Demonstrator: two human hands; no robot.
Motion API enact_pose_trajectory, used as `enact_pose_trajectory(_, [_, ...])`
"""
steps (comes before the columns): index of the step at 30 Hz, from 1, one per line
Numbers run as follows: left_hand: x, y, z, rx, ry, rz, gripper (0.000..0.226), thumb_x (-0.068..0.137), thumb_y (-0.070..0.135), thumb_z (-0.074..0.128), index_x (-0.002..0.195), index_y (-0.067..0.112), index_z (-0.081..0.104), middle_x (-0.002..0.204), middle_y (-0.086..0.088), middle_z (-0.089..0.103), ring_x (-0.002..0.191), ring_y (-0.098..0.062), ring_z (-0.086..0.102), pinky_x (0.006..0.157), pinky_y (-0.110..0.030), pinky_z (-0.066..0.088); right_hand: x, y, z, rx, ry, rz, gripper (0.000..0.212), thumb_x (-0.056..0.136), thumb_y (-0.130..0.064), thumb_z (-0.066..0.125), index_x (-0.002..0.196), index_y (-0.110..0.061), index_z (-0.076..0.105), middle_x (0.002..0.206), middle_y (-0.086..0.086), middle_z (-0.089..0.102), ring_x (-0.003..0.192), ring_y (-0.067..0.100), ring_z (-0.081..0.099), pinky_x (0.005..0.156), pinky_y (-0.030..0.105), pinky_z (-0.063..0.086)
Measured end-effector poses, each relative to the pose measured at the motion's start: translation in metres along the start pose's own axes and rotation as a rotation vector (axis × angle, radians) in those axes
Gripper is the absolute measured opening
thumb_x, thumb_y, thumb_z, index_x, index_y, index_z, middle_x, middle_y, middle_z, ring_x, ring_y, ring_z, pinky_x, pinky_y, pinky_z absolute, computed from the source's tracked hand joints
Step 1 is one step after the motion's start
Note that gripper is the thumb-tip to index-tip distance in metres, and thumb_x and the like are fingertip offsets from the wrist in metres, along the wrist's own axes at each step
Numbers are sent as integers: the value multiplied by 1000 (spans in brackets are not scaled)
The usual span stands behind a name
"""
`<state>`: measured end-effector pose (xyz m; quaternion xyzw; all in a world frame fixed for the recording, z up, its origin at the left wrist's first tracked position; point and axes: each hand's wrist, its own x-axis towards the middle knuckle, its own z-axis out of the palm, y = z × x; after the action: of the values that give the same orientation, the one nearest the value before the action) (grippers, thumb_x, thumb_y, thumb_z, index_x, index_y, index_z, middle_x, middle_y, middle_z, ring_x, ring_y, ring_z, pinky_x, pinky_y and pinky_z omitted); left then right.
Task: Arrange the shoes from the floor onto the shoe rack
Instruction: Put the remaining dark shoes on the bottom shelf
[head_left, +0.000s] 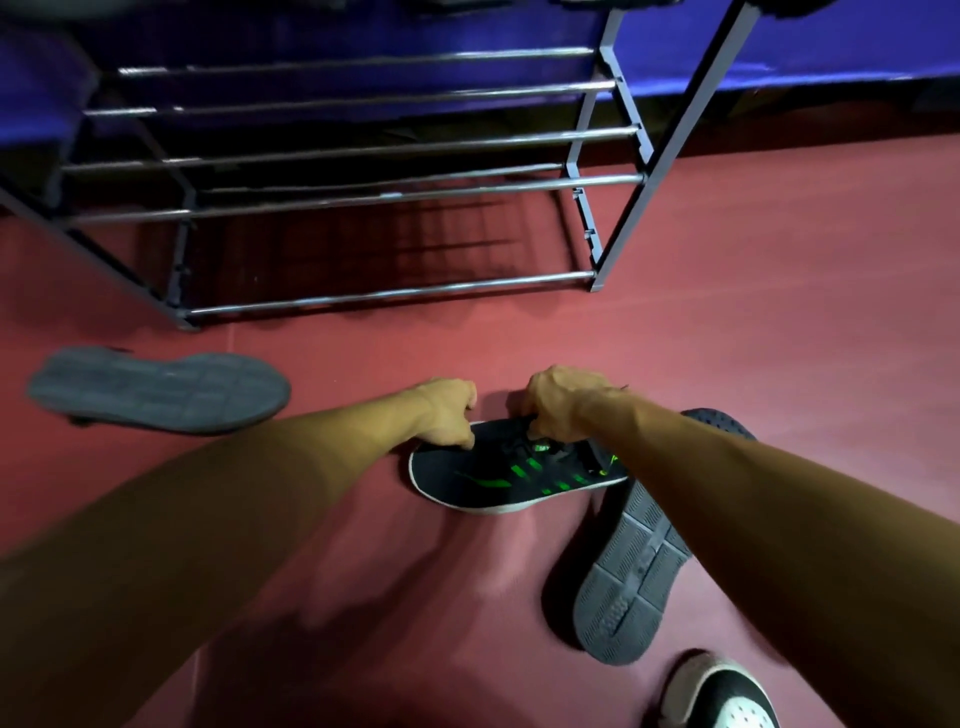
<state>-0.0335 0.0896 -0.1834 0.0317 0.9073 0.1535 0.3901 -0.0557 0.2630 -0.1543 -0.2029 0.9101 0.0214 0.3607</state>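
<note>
Red floor (779, 312) before the metal shoe rack (363, 197) carries a black green-striped sneaker (498, 483); left hand (447, 415) pinches its toe edge, right hand (561, 405) grips its lace area.

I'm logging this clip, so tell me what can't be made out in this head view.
Head view only.
Black and green shoe: heel end hidden by the right forearm.
Grey sole-up shoe at right: upper faces the floor.
Black and white shoe: cut off by the bottom edge.
Shoe rack: top shelf cut off by the top edge.
Sole-up shoe at left: tread blurred.
</note>
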Motion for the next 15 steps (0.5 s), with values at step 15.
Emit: enact_pose_trajectory(15, [-93,-56,-23,-327,13,-95,26,71,6,59,96,6,63,79,-5,56,67,-21,47,58,-30,35,-31,-87,-66,-6,282,-231,21,80,-36,76,101,-32,77,100,-3,74,100,22,67,70,25,39])
